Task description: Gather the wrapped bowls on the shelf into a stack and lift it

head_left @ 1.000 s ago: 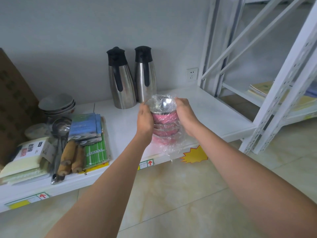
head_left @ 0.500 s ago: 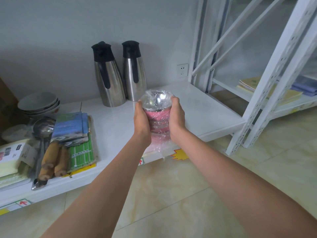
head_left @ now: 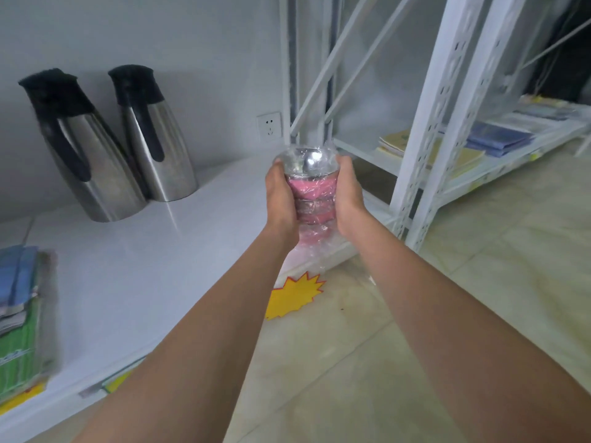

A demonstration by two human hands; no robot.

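Note:
A stack of pink bowls with shiny metal insides, wrapped in clear plastic film [head_left: 311, 195], hangs in the air above the front right corner of the white shelf [head_left: 134, 270]. My left hand [head_left: 279, 199] presses against the stack's left side and my right hand [head_left: 347, 195] against its right side. Loose film trails below the stack. The lower bowls are partly hidden by my palms.
Two steel thermos jugs [head_left: 96, 155] with black tops stand at the back of the shelf. Green and blue packets [head_left: 22, 314] lie at its left end. A white rack upright [head_left: 428, 129] rises to the right, with books on its low shelf. A yellow star sticker [head_left: 294, 294] marks the shelf edge.
The view has swung to the right and closer, so the jugs and packets slid left. The stack stays gripped between both hands, carried slightly right and up off the shelf.

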